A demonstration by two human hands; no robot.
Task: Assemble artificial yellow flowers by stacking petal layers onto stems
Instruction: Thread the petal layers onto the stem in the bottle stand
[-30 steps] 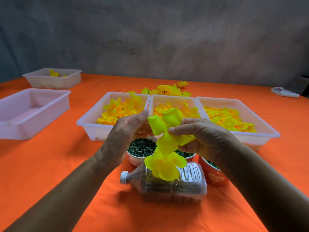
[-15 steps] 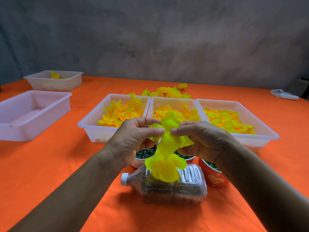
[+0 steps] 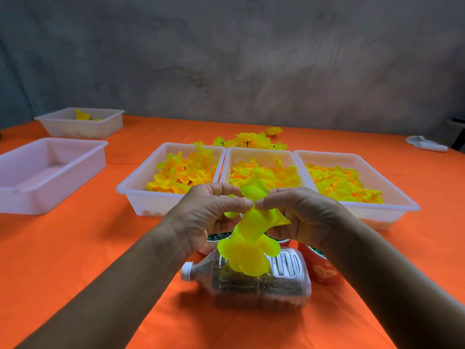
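My left hand and my right hand meet in mid-air and pinch a clump of bright yellow petal layers between thumbs and fingertips. Part of the clump hangs down toward me; one petal sticks up above my fingers. Behind my hands stand three white trays of yellow-orange petals: left tray, middle tray, right tray. Finished yellow flowers lie on the orange cloth behind the trays. Cups of dark green stems sit under my hands, mostly hidden.
A clear plastic bottle with a white cap lies on its side near me. A red cup stands at its right. An empty white tray and a farther tray sit at the left. A white object lies far right.
My left hand moved from open beside the petals to pinching them, fingertips now meeting those of my right hand. The upper petals got pressed together and the clump sits slightly lower.
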